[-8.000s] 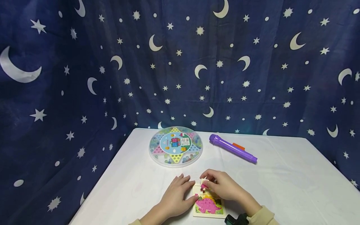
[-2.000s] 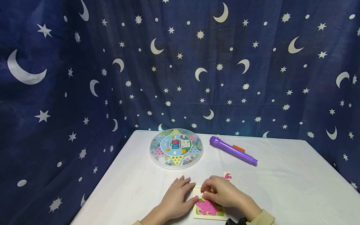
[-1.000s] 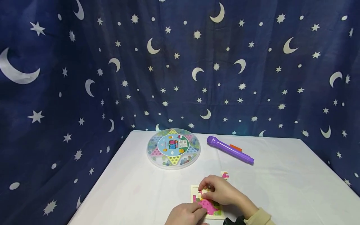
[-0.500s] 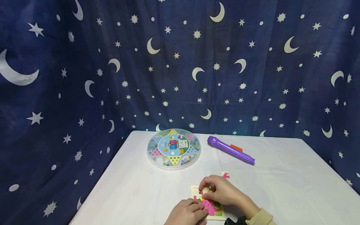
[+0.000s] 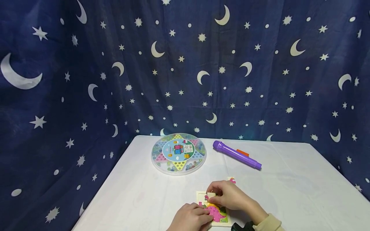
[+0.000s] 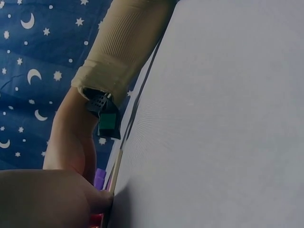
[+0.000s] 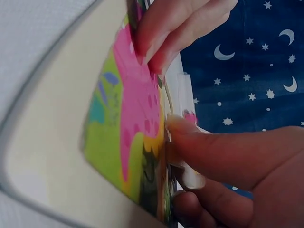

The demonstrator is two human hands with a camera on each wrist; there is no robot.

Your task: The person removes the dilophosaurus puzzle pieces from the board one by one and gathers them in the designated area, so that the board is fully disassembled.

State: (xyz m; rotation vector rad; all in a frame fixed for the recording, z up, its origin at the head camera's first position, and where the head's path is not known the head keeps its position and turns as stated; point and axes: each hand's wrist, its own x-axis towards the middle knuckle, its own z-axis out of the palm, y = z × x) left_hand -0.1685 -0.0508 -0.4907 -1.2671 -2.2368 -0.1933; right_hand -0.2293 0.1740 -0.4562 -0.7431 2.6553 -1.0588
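Square pink-dinosaur puzzle in a cream frame [image 5: 222,224]: near side of the white desk [image 5: 289,192]; probably light, stiff; steady it by the rim.
Small pale flat jigsaw piece [image 5: 211,194]: over the puzzle's far part; likely rigid, best held by its edges.
Right hand [image 5: 229,196]: thumb and fingertips pinching that piece.
Left hand [image 5: 190,218]: fingers relaxed, resting on the puzzle's near left.

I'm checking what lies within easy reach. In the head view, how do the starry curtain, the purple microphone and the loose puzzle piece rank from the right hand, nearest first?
1. Loose puzzle piece: just beyond the right hand, by its knuckles.
2. Purple microphone: farther back, lying diagonally.
3. Starry curtain: hanging behind both.
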